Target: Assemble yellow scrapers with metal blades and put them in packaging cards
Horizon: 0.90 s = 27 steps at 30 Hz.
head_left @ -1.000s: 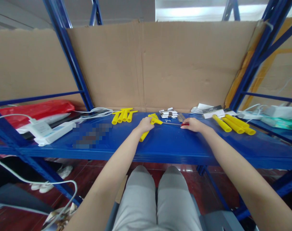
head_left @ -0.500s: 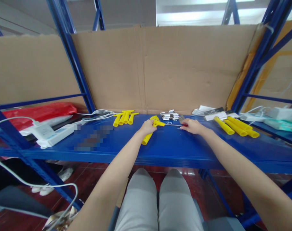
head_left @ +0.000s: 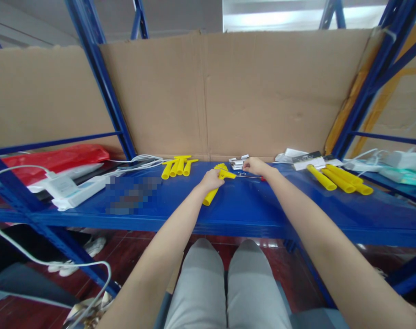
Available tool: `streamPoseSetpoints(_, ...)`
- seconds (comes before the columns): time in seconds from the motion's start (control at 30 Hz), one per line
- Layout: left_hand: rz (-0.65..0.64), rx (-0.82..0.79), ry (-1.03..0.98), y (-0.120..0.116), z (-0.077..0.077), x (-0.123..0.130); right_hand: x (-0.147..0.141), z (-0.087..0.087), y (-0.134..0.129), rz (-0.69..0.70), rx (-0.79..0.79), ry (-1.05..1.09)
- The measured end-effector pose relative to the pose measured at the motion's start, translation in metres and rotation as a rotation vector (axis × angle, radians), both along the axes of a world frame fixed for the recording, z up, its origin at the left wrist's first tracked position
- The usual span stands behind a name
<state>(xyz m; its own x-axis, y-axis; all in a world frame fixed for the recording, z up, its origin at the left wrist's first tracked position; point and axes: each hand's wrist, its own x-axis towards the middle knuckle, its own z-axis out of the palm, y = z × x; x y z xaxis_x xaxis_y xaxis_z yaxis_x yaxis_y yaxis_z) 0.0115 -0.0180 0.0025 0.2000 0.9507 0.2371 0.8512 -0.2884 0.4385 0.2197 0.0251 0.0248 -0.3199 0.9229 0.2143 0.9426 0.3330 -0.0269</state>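
A yellow T-shaped plastic handle (head_left: 210, 196) lies at a slant on the blue shelf, with my left hand (head_left: 212, 180) closed around its upper part. My right hand (head_left: 254, 165) is farther back, fingers pinched together beside a stack of small white pieces with dark marks (head_left: 236, 163). Whatever is between those fingers is too small to make out. Below that hand lies a thin metal rod (head_left: 247, 177) with a red end, resembling a screwdriver, partly hidden by my wrist. Tiny loose metal parts (head_left: 241, 173) are scattered by the white pieces.
Several yellow T-shaped handles (head_left: 179, 166) lie to the left, and several yellow tubes (head_left: 340, 178) to the right near white-and-black packets (head_left: 308, 161). A power strip (head_left: 79, 192) with cables sits far left. Cardboard (head_left: 256, 96) stands along the back between blue posts.
My right hand has let go of the metal rod and moved left and back to the white pieces. My left hand keeps its hold on the yellow handle.
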Motion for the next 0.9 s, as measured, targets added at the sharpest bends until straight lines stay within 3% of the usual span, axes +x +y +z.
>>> streamPoseSetpoints(0.27, -0.018, 0.009, 0.002, -0.002, 0.000, 0.001, -0.008, -0.009, 0.003, -0.145, 0.030, 0.027)
streamPoseSetpoints(0.9, -0.028, 0.011, 0.069, 0.001, -0.001, 0.001, -0.011, -0.019, 0.021, -0.121, -0.045, 0.042)
